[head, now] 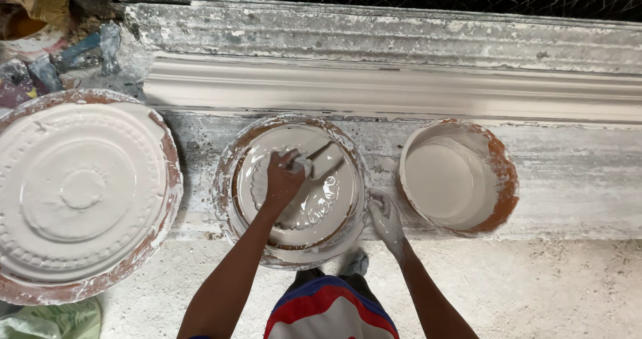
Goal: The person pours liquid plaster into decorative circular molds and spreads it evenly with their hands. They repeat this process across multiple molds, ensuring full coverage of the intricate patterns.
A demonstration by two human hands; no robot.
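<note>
Step in hand, as we judge: spreading wet plaster in round mould (292,192) at bench centre. Our left hand (283,178), fingers closed round brush (319,157), works plaster inside. Right hand (386,217), fingers loosely spread, holding nothing, braces mould rim. Next move needs even coverage; plaster bowl (459,176) close right.

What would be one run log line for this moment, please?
left hand: holds brush inside middle round mould | right hand: rests on mould rim | bowl of white plaster: right | large filled mould: left
</note>
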